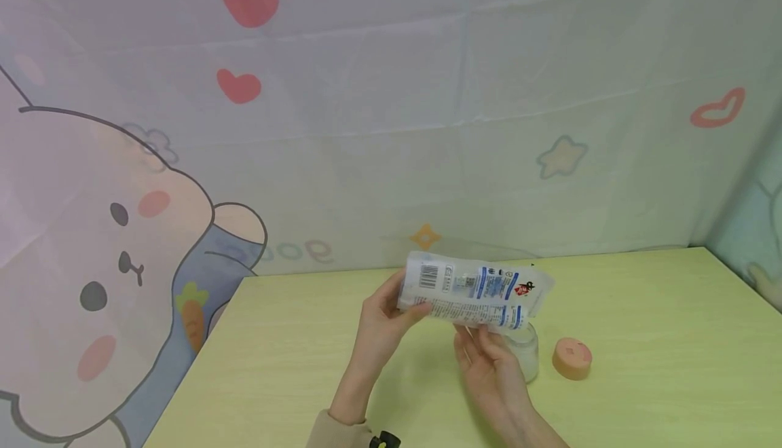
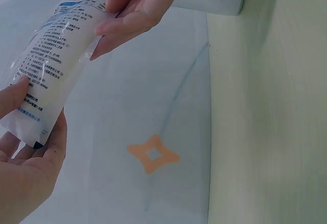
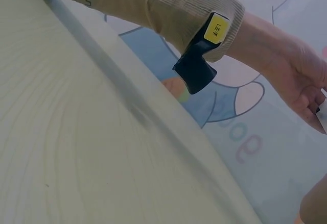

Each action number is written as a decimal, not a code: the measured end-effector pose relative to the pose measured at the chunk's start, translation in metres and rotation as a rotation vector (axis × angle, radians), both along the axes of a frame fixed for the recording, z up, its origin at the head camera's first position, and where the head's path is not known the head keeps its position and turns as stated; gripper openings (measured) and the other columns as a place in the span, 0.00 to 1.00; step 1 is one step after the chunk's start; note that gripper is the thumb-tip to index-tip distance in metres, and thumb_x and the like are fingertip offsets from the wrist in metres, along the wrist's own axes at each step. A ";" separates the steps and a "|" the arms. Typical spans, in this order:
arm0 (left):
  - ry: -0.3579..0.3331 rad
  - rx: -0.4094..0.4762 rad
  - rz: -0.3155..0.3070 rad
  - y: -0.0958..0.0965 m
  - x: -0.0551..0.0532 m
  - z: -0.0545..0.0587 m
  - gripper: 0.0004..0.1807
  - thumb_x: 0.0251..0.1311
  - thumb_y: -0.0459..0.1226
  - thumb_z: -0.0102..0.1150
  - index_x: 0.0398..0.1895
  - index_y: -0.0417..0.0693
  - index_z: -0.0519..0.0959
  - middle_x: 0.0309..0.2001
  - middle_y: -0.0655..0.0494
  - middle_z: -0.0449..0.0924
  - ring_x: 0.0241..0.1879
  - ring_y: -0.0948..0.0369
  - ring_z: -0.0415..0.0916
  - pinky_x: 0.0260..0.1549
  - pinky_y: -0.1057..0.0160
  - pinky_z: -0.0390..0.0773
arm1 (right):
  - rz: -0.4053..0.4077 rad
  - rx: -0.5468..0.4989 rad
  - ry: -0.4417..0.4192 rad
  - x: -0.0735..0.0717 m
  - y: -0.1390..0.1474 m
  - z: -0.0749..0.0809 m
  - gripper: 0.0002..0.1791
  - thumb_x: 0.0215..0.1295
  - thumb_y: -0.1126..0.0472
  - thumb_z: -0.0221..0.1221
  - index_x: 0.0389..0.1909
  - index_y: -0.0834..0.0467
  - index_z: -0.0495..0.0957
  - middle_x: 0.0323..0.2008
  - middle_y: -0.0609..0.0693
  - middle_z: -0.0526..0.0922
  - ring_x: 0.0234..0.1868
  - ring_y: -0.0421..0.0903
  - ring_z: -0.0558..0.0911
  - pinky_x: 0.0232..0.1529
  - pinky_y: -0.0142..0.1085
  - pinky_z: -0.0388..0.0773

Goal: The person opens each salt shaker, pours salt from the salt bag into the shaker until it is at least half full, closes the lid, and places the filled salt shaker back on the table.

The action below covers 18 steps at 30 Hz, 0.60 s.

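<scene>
A white printed plastic packet [image 1: 464,288] is held up above the table, its barcode side towards the head camera. My left hand [image 1: 381,322] grips the packet's left end, thumb on the printed face and fingers behind. Below the packet's right half is my right hand [image 1: 491,373], palm showing, fingers fairly straight, fingertips right at the lower edge. In the left wrist view the packet [image 2: 53,55] slants between the left hand [image 2: 33,168] and right hand [image 2: 138,15]. A clear jar [image 1: 527,353] with whitish contents stands behind the right hand, partly hidden by hand and packet.
A round orange-pink lid [image 1: 572,358] lies on the pale yellow table [image 1: 647,339], right of the jar. A printed cloth backdrop [image 1: 366,163] hangs behind the table's far edge. The left sleeve [image 3: 199,15] carries a black wrist device [image 3: 196,66] with a yellow label.
</scene>
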<state>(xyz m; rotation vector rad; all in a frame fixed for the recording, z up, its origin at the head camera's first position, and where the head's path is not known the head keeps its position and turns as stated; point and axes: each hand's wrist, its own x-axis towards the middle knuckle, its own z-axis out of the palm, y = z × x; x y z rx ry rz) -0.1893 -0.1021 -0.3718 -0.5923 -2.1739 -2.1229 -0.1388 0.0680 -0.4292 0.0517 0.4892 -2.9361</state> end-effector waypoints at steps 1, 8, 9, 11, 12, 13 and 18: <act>0.001 -0.002 -0.001 0.000 0.000 0.000 0.32 0.55 0.28 0.65 0.64 0.53 0.72 0.56 0.46 0.79 0.51 0.58 0.79 0.46 0.67 0.81 | 0.000 0.004 -0.001 0.000 0.000 0.000 0.14 0.75 0.61 0.42 0.56 0.44 0.66 0.51 0.41 0.81 0.54 0.38 0.79 0.58 0.29 0.73; 0.008 -0.006 0.044 0.001 0.000 0.001 0.30 0.53 0.28 0.66 0.61 0.54 0.75 0.54 0.46 0.80 0.48 0.60 0.80 0.44 0.67 0.81 | 0.000 0.004 -0.009 -0.001 0.000 0.002 0.14 0.75 0.61 0.44 0.56 0.44 0.65 0.51 0.41 0.80 0.54 0.38 0.78 0.59 0.29 0.72; 0.008 -0.005 0.053 0.001 0.000 0.001 0.30 0.52 0.28 0.67 0.60 0.54 0.75 0.53 0.46 0.81 0.47 0.60 0.80 0.44 0.67 0.81 | 0.000 0.004 -0.015 -0.002 0.000 0.003 0.14 0.75 0.61 0.45 0.56 0.44 0.65 0.51 0.41 0.80 0.54 0.37 0.78 0.59 0.29 0.72; 0.007 -0.005 0.068 0.002 0.000 0.001 0.30 0.51 0.28 0.68 0.59 0.55 0.76 0.53 0.47 0.81 0.47 0.60 0.81 0.43 0.66 0.81 | -0.002 0.014 -0.025 -0.002 0.000 0.003 0.14 0.74 0.61 0.46 0.56 0.44 0.65 0.50 0.40 0.80 0.54 0.37 0.78 0.61 0.29 0.71; 0.009 -0.004 0.073 0.002 0.000 0.000 0.30 0.51 0.29 0.68 0.59 0.55 0.76 0.53 0.47 0.81 0.47 0.60 0.81 0.43 0.66 0.81 | -0.002 0.017 -0.026 -0.002 0.000 0.004 0.14 0.74 0.60 0.46 0.56 0.43 0.65 0.50 0.40 0.79 0.54 0.37 0.78 0.61 0.29 0.70; 0.009 -0.002 0.076 0.002 0.000 0.000 0.29 0.51 0.29 0.68 0.59 0.56 0.76 0.53 0.47 0.82 0.47 0.60 0.81 0.43 0.66 0.81 | -0.002 0.021 -0.027 -0.002 0.000 0.004 0.14 0.74 0.60 0.47 0.56 0.43 0.64 0.50 0.40 0.79 0.54 0.37 0.78 0.62 0.29 0.70; 0.016 0.015 0.070 0.004 0.000 0.000 0.29 0.50 0.28 0.68 0.58 0.54 0.77 0.53 0.47 0.82 0.47 0.60 0.81 0.43 0.65 0.82 | -0.006 0.044 -0.024 -0.002 0.000 0.004 0.12 0.74 0.59 0.47 0.54 0.43 0.65 0.49 0.38 0.79 0.53 0.36 0.78 0.61 0.28 0.70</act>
